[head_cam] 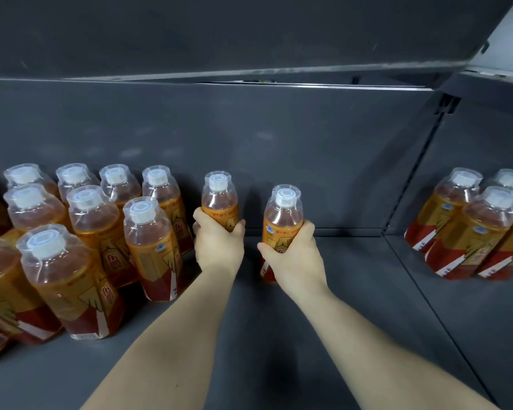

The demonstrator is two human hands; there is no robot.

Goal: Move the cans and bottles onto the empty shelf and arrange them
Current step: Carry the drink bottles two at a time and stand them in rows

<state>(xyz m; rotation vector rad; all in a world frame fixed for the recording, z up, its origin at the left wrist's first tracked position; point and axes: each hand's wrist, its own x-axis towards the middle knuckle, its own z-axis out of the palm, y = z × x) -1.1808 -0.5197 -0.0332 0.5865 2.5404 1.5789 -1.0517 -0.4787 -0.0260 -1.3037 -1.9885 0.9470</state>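
Two bare forearms enter from the bottom edge, left forearm (pixel 172 335) and right forearm (pixel 367 335), both reaching forward over the dark grey shelf (pixel 367 306).

Near left: the bottle group (pixel 68 285), packed close in rows that run back to the wall. All are upright, with amber drink, red-and-gold labels, and white caps under clear plastic wrap. More of the group is cut off by the left edge.

Mid shelf: the left hand (pixel 218 244) is curled round the left-hand bottle (pixel 219 199), thumb on one side of the label and fingers on the other. This bottle is upright, just beside the rightmost bottles of the group. Its base is hidden behind the hand, so contact with the shelf cannot be told.

The right hand (pixel 293 255) wraps the lower body of the right-hand bottle (pixel 283 214), thumb across the front of the label. The bottle is upright or nearly so, a clear gap apart from the left-hand bottle. Its base shows low by the shelf; touching or not, cannot tell.

Right: beyond a seam in the shelf, the right-bay bottles (pixel 471 226), same kind, are clustered well apart from both hands.

Far: the grey back panel (pixel 279 137), with some pale smudges. Above it, the underside of the upper shelf (pixel 219 31).
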